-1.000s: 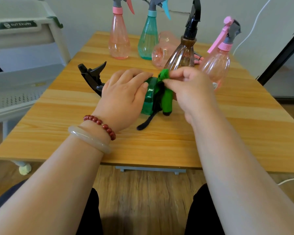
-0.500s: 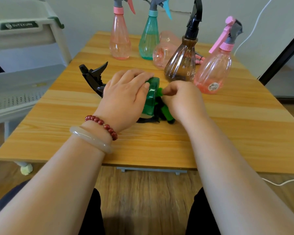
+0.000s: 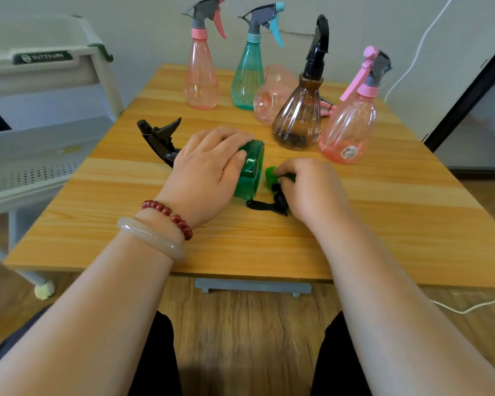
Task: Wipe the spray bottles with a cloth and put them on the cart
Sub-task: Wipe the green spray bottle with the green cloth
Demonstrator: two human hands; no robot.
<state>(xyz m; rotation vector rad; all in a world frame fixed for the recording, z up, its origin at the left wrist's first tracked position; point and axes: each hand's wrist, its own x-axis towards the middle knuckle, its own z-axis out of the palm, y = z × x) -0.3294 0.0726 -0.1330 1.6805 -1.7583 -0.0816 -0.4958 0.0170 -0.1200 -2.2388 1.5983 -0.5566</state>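
The right grip (image 3: 309, 190) has dropped from the bottle's base to the table (image 3: 383, 224). The cloth (image 3: 270, 174), pinched upright a moment ago, is now bunched low under its curled fingers. The left grip (image 3: 209, 170) has hardly shifted. It is closed over the green bottle (image 3: 250, 172), which lies on its side near the middle of the table with its base toward the cloth.

That hold looks meant to stop the bottle rolling while the other hand regathers the cloth — the wiping seems unfinished, and nothing is on the cart (image 3: 46, 95) at the left yet. The bottle's black trigger head (image 3: 159, 135) juts out beyond the left grip, toward the cart. Behind stand a tall pink bottle (image 3: 200, 78), a teal bottle (image 3: 247, 75), a brown bottle (image 3: 297, 121) and a round pink bottle (image 3: 349, 130), all upright, presumably waiting their turn. A fallen pink bottle (image 3: 272, 95) lies between them.

The right fingertips are tucked under the hand, so how much cloth they hold cannot be told. Whether the green tuft and the black strip are one piece is also unclear. The left palm covers most of the green bottle, the brown bottle screens the fallen one's head, and the cart runs off the frame's edge.
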